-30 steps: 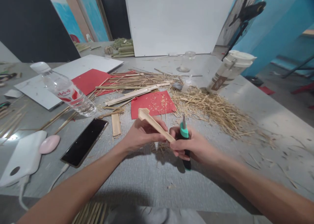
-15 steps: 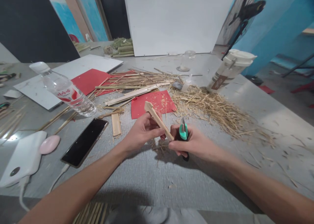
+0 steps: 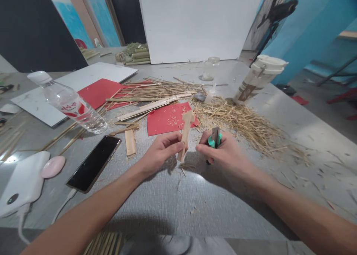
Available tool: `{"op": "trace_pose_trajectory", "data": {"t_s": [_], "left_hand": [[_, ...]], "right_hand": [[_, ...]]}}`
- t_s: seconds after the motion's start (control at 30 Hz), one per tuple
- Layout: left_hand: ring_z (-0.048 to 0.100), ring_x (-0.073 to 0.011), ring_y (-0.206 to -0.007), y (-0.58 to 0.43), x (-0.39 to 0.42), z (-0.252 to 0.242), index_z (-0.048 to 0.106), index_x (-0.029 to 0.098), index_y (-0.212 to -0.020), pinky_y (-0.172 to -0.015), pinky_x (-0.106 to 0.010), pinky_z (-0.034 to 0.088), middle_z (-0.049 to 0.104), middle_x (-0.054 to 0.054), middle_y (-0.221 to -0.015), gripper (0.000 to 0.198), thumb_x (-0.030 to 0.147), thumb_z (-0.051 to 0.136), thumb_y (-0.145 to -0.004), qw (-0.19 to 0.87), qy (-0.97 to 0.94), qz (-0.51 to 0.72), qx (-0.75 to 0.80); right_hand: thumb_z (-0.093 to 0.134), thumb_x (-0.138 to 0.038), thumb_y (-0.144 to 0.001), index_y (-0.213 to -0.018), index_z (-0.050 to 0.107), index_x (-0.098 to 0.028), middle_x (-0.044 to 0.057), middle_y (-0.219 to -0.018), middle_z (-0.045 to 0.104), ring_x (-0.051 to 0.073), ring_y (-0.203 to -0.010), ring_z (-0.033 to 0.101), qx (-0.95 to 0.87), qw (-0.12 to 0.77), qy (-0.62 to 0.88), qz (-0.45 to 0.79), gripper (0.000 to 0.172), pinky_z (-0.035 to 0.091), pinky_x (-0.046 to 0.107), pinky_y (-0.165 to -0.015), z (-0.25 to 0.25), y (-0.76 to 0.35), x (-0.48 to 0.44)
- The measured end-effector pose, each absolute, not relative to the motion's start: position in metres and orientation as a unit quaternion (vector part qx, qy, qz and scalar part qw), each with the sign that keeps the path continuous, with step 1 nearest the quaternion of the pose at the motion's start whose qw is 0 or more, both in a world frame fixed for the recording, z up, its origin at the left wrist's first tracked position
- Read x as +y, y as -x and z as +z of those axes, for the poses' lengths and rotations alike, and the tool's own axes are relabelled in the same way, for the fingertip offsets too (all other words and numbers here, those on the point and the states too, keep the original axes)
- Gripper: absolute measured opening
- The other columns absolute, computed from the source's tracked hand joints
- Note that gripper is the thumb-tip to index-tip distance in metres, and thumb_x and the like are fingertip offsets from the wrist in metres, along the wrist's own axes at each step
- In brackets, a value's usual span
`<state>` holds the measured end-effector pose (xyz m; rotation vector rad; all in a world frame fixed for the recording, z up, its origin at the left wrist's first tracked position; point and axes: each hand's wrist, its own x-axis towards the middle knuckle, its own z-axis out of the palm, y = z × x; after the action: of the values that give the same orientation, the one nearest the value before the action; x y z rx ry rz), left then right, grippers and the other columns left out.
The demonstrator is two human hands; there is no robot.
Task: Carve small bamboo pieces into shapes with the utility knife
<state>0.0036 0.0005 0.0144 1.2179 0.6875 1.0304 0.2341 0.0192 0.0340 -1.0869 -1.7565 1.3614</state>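
My left hand (image 3: 164,150) pinches a pale, flat strip of wood or bamboo (image 3: 186,130), held nearly upright with its wider notched head at the top. Just to the right, my right hand (image 3: 220,150) is closed around a green and black utility knife (image 3: 214,137), whose dark upper end points up. The two hands are apart, and the knife does not touch the strip. Beyond them lies a red paper sheet (image 3: 167,120) scattered with pale shavings. A short flat bamboo piece (image 3: 130,143) rests on the grey table (image 3: 156,206) left of my left hand.
At left are a water bottle (image 3: 74,106), a phone (image 3: 94,162), a white power bank (image 3: 26,180) and a pink oval object (image 3: 53,166). Straw (image 3: 245,124) heaps at right before a lidded clear cup (image 3: 259,78). Thin stalks (image 3: 156,89) lie behind the red sheet.
The strip has swung from leaning left to nearly upright, its head now to the right. My right hand has come off its lower end and shifted slightly right with the knife.
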Motion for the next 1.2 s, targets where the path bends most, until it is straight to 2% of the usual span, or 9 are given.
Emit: {"op": "trace_pose_trajectory", "data": {"t_s": [0.1,0.17,0.27,0.33,0.4,0.6,0.77,0.93,1.2], "left_hand": [[0.059,-0.0111,-0.067,-0.006,-0.001,0.013,0.066,0.017,-0.092,-0.066,-0.024,0.047,0.065,0.0,-0.077,0.038,0.053,0.075,-0.102,0.685,-0.507,0.446,0.275],[0.056,-0.0105,-0.059,-0.008,-0.002,0.014,0.061,0.019,-0.093,-0.059,-0.022,0.045,0.066,0.001,-0.071,0.039,0.055,0.069,-0.105,0.706,-0.491,0.439,0.259],[0.04,-0.0085,-0.044,-0.011,-0.005,0.015,0.057,0.021,-0.098,-0.045,-0.02,0.03,0.062,0.005,-0.059,0.037,0.056,0.061,-0.109,0.71,-0.48,0.441,0.266],[0.031,-0.0084,-0.041,-0.013,-0.006,0.015,0.056,0.022,-0.102,-0.042,-0.02,0.023,0.055,0.008,-0.053,0.036,0.057,0.059,-0.11,0.7,-0.476,0.454,0.278],[0.027,-0.0087,-0.043,-0.015,-0.007,0.014,0.056,0.022,-0.105,-0.043,-0.02,0.02,0.051,0.01,-0.052,0.036,0.058,0.059,-0.11,0.695,-0.468,0.465,0.287],[0.034,-0.009,-0.05,-0.023,-0.01,0.019,0.054,0.022,-0.097,-0.051,-0.02,0.026,0.053,0.007,-0.058,0.035,0.052,0.069,-0.105,0.708,-0.419,0.483,0.298],[0.028,-0.0076,-0.051,-0.035,-0.037,0.036,0.056,0.019,-0.089,-0.052,-0.02,0.027,0.042,0.009,-0.058,0.038,0.052,0.07,-0.105,0.778,-0.302,0.465,0.294],[0.019,-0.0066,-0.052,-0.044,-0.088,0.042,0.055,0.019,-0.084,-0.054,-0.021,0.026,0.034,0.012,-0.058,0.044,0.052,0.077,-0.101,0.783,-0.192,0.512,0.296],[0.019,-0.0073,-0.053,-0.055,-0.14,0.016,0.052,0.02,-0.079,-0.055,-0.024,0.022,0.027,0.01,-0.056,0.047,0.054,0.076,-0.103,0.754,-0.133,0.588,0.26]], "right_hand": [[0.08,-0.048,-0.093,-0.079,0.065,-0.023,-0.004,-0.062,0.055,0.014,-0.056,0.046,-0.733,0.349,0.42,0.405,0.032,0.036,0.032,-0.056,0.035,-0.237,0.02],[0.072,-0.045,-0.099,-0.093,0.068,-0.023,-0.002,-0.072,0.062,0.015,-0.062,0.05,-0.785,0.355,0.399,0.312,0.023,0.038,0.032,-0.061,0.037,-0.24,0.02],[0.051,-0.039,-0.111,-0.119,0.066,-0.022,0.004,-0.094,0.072,0.021,-0.078,0.062,-0.844,0.356,0.35,0.198,0.023,0.045,0.036,-0.071,0.039,-0.246,0.02],[0.044,-0.034,-0.114,-0.127,0.062,-0.022,0.009,-0.106,0.072,0.025,-0.092,0.065,-0.866,0.345,0.332,0.145,0.025,0.048,0.038,-0.078,0.04,-0.248,0.021],[0.043,-0.031,-0.115,-0.128,0.06,-0.021,0.011,-0.109,0.071,0.026,-0.095,0.065,-0.882,0.321,0.328,0.105,0.023,0.048,0.039,-0.08,0.042,-0.248,0.022],[0.043,-0.037,-0.117,-0.124,0.063,-0.02,0.009,-0.101,0.068,0.026,-0.087,0.064,-0.903,0.256,0.344,0.026,0.027,0.043,0.036,-0.072,0.043,-0.246,0.022],[0.033,-0.052,-0.12,-0.117,0.064,-0.019,0.008,-0.099,0.071,0.022,-0.082,0.066,-0.907,0.275,0.32,0.011,0.045,0.041,0.033,-0.067,0.041,-0.25,0.021],[0.028,-0.063,-0.118,-0.092,0.057,-0.021,0.001,-0.076,0.06,0.016,-0.063,0.054,-0.922,0.282,0.265,0.03,0.058,0.036,0.032,-0.059,0.042,-0.239,0.005],[0.022,-0.063,-0.119,-0.083,0.06,-0.02,0.001,-0.069,0.053,0.016,-0.059,0.044,-0.94,0.276,0.201,-0.003,0.067,0.032,0.035,-0.058,0.043,-0.226,-0.014]]}}
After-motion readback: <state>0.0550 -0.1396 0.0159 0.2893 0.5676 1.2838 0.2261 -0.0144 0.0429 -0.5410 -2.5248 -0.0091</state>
